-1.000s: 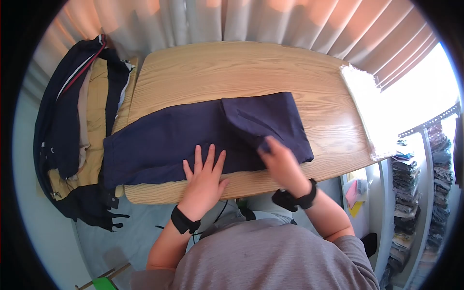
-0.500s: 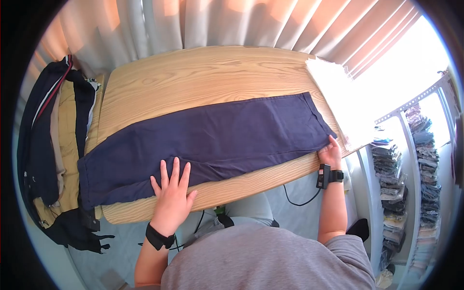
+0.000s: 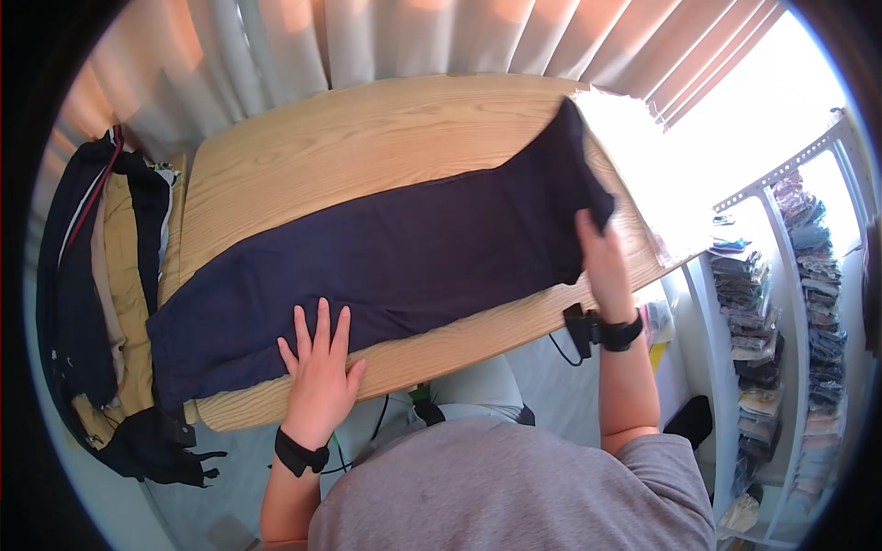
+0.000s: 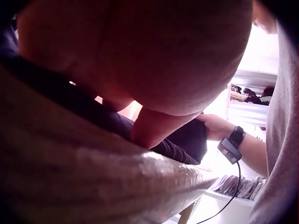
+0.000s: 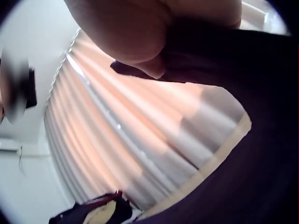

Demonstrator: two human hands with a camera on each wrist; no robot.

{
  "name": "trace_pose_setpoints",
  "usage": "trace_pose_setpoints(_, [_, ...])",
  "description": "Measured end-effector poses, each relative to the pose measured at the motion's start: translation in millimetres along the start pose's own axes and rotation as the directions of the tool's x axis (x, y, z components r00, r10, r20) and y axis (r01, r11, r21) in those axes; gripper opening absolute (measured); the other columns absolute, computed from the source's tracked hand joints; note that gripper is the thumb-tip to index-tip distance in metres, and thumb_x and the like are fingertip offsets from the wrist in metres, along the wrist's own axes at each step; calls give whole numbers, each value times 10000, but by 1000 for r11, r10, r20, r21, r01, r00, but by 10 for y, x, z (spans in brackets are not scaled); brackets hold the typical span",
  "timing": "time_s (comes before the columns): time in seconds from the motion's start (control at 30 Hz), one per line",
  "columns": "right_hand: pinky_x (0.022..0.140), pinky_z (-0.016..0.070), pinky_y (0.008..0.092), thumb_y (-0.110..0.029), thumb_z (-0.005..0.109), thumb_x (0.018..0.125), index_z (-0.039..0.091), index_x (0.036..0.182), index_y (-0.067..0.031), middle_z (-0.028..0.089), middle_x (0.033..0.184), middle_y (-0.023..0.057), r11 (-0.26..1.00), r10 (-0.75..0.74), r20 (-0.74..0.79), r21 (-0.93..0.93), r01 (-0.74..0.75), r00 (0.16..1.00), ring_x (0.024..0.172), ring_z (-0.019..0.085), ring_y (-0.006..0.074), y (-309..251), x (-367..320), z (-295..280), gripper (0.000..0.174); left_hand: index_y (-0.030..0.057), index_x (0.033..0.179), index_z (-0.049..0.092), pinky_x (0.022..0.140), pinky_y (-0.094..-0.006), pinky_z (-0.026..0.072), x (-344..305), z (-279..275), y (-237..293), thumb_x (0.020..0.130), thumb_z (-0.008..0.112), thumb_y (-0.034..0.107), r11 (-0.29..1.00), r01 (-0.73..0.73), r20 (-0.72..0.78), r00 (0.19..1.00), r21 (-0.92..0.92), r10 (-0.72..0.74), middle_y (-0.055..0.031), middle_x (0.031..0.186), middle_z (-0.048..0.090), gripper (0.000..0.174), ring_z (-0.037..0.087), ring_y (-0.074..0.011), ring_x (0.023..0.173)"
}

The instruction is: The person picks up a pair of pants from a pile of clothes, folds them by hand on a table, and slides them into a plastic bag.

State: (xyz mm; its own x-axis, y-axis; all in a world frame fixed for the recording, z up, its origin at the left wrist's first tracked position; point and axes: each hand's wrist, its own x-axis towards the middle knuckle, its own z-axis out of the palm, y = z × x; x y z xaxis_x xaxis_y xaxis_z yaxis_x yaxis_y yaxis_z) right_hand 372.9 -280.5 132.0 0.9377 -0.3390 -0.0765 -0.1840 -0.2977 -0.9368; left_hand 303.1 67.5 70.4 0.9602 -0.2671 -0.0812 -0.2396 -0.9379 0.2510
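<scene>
A pair of navy trousers (image 3: pixel 395 248), folded lengthwise, lies across the wooden table with its waistband end at the left. My left hand (image 3: pixel 320 376) rests flat on its near edge, fingers spread. At the far right my right hand (image 3: pixel 606 266) pinches the leg end, which is lifted and bent up off the table. In the right wrist view the thumb of that hand (image 5: pixel 131 37) presses against the dark cloth. The left wrist view has the raised cloth (image 4: pixel 189 140) hanging from the right hand beyond the left hand's fingers.
A pile of dark and tan clothes (image 3: pixel 92 275) hangs over the table's left side. White plastic-looking sheets (image 3: pixel 634 174) lie on the right end of the wooden table (image 3: pixel 367 129). Shelves of folded garments (image 3: pixel 749 340) stand at right, a curtain (image 3: pixel 441 37) behind.
The folded-over leg end was drawn out flat to the right, then lifted by the right hand, bending upward and away. The left hand stays on the near edge. The head view has swung right.
</scene>
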Motion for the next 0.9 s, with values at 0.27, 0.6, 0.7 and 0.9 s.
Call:
trace_pose_setpoints(0.27, [1093,212,562,-112,611,820,318,1442,-264,267,1511,81,394,-213,691,-586,709,690,1406,210,308,417,-271,756,705,85,1462,248,1062,-661,69,6,-32,22,857,586,225,1000,26,59,998,1,-26,-159,1546,112,707,31,-407,1419])
trace_pose_setpoints(0.6, [1039,341,394,-281,678,831,422,1338,-30,478,1323,184,784,-381,207,-444,433,901,1246,436,328,533,-129,212,621,91,1465,241,1060,-662,67,-8,-16,3,865,576,238,1000,12,33,999,-6,-12,-159,1547,106,703,21,-405,1420])
trace_pose_setpoints(0.7, [969,402,334,-256,633,887,475,1264,11,538,1263,157,988,-112,-113,-121,98,987,1185,500,271,771,-194,201,488,92,1467,235,1058,-665,75,-3,9,-15,865,577,251,1000,8,31,999,15,-9,-161,1546,107,710,23,-411,1418])
trace_pose_setpoints(0.9, [962,436,327,-174,549,937,538,1149,-66,574,1228,110,276,124,321,898,-344,939,1145,536,197,983,-270,295,239,101,1469,231,1055,-668,97,-5,31,-25,863,581,252,999,8,28,1000,38,-9,-162,1544,111,715,32,-414,1416])
